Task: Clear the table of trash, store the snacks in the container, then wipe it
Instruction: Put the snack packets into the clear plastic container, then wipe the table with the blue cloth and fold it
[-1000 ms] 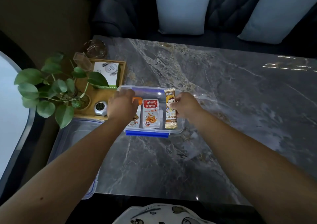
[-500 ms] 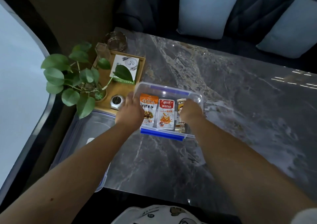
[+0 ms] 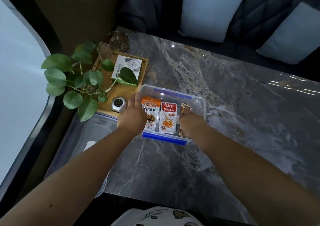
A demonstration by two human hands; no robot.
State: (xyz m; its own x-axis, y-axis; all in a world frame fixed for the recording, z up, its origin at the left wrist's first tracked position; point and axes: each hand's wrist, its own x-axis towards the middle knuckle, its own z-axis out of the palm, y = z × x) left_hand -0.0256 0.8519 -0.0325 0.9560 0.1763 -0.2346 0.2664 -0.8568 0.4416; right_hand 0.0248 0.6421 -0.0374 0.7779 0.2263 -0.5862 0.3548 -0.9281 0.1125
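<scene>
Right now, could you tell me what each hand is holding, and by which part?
The right hand holds the brown snack stick around its lower half inside the container. The left hand holds nothing; it rests against the container's left wall.

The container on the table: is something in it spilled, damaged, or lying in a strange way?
Nothing stands out. In the container, the orange packet and red packet lie flat side by side; the right hand covers the third snack.
</scene>
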